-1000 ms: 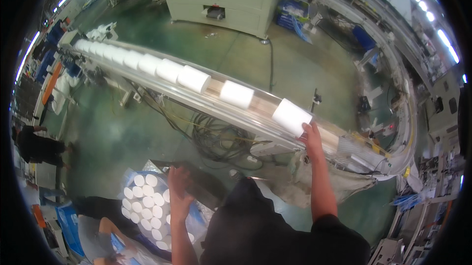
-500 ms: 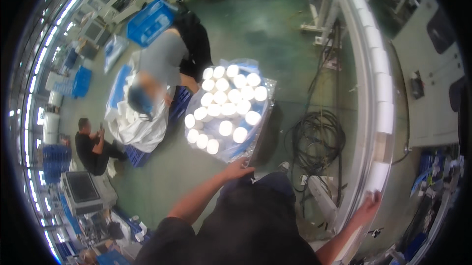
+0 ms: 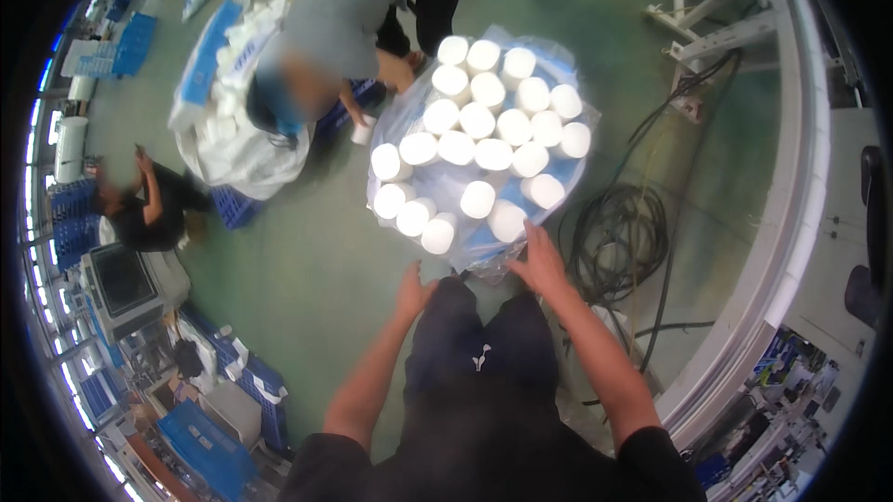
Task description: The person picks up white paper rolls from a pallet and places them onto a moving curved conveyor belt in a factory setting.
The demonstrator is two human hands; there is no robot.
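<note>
Several white roll-like cylinders (image 3: 456,147) stand close together in a clear plastic-lined container (image 3: 581,162) in front of me, with blue showing under the plastic. My right hand (image 3: 542,263) is at the container's near right edge, thumb and fingers apart, beside the nearest white cylinder (image 3: 506,221). Whether its fingertips touch that cylinder or only the plastic, I cannot make out. My left hand (image 3: 414,294) hovers just short of the near edge, left of my knees, with thumb and fingers apart and nothing in it.
Across the container a person in grey (image 3: 344,13) bends over, one hand on a white cylinder (image 3: 364,130), beside a large white sack (image 3: 246,153) of white pieces. Coiled black cables (image 3: 619,241) lie on the floor at right, near a curved rail (image 3: 800,176). Someone crouches (image 3: 149,204) at far left.
My right hand has left the rail at right and come to the container's near edge. My left hand has let go of that edge. The view has turned, bringing the container closer.
</note>
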